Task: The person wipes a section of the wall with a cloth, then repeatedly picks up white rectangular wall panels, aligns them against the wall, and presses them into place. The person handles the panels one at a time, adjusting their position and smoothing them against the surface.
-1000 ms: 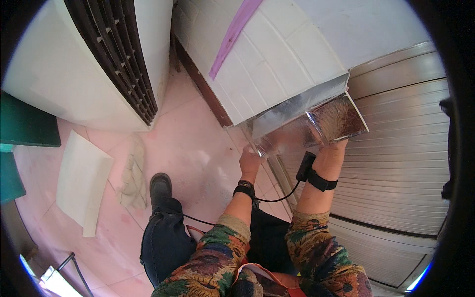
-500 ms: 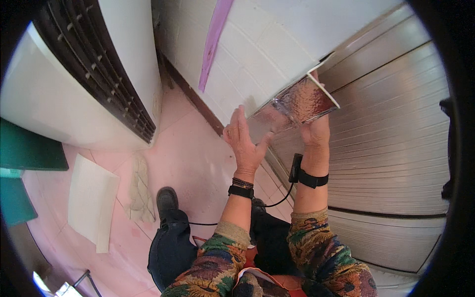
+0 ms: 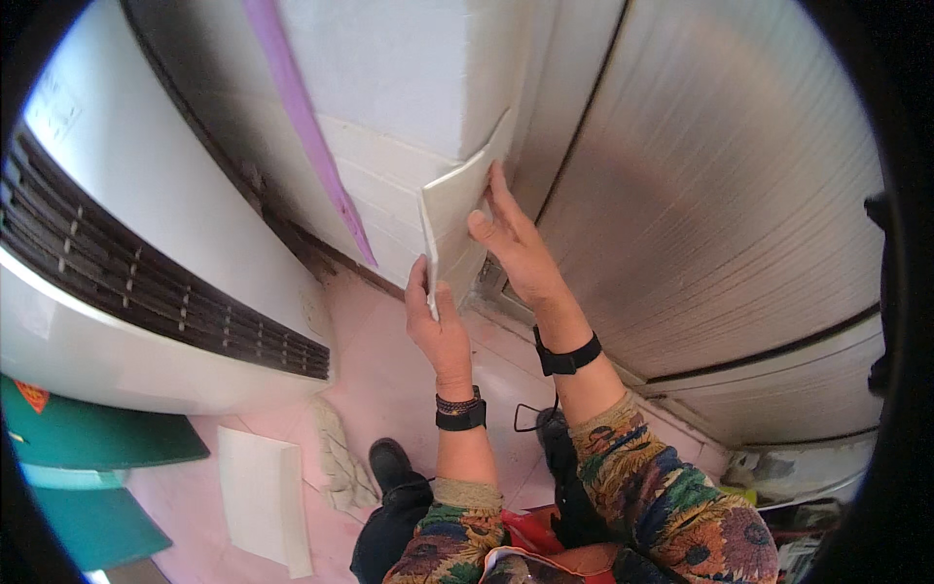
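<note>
A white wall panel (image 3: 460, 212), bent along its length, stands at the corner of the white wall, its left edge tilted off the wall. My left hand (image 3: 439, 336) grips its lower left edge, the thumb on the front face and the fingers round the side. Against the panel's right side rests my right hand (image 3: 526, 255), fingers stretched upward and thumb apart on the white face. The panel's back is hidden from here.
A purple strip (image 3: 309, 136) runs down the wall. To the left stands a white appliance with a dark grille (image 3: 146, 282). Another white panel (image 3: 261, 501) and a crumpled cloth (image 3: 341, 462) lie on the pink floor. A ribbed metallic door (image 3: 720, 214) fills the right.
The panel has turned from showing its silvery, reflective side to its white face, and now stands at the wall corner. My left hand has taken hold of its edge. The view has shifted.
</note>
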Tool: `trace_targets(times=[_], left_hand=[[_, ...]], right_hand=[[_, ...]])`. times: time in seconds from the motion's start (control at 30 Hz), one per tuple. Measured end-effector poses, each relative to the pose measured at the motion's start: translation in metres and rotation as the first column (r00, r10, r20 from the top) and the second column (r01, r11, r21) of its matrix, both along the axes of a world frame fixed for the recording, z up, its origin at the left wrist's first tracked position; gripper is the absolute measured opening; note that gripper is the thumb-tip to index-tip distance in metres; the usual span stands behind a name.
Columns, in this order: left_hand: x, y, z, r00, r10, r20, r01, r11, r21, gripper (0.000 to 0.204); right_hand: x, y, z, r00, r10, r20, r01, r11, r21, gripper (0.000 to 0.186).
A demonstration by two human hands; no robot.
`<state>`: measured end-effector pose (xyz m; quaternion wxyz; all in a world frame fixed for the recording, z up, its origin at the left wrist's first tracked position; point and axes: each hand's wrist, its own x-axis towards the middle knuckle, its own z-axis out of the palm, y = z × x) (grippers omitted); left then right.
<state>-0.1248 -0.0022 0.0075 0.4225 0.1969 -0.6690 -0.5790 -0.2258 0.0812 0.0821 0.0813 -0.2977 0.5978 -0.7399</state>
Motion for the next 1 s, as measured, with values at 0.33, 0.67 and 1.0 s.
trace_targets(times=[0.33,0.67,1.0], left_hand=[[0.034,-0.013,-0.006,0.997,0.038,0.073,-0.029,0.992,-0.124,0.026],[0.081,-0.068,0.055,0.999,0.023,0.047,-0.035,0.958,0.284,0.040],[0.126,-0.141,0.048,0.923,-0.021,-0.385,0.322,0.590,0.740,0.045]], right_hand=[[-0.014,0.022,0.014,0.608,-0.634,-0.477,0.729,0.685,0.019,0.031],[-0.023,0.038,0.034,0.915,-0.399,-0.066,0.404,0.908,0.113,0.046],[0.001,0.010,0.036,0.971,0.234,-0.051,-0.193,0.892,0.409,0.068]])
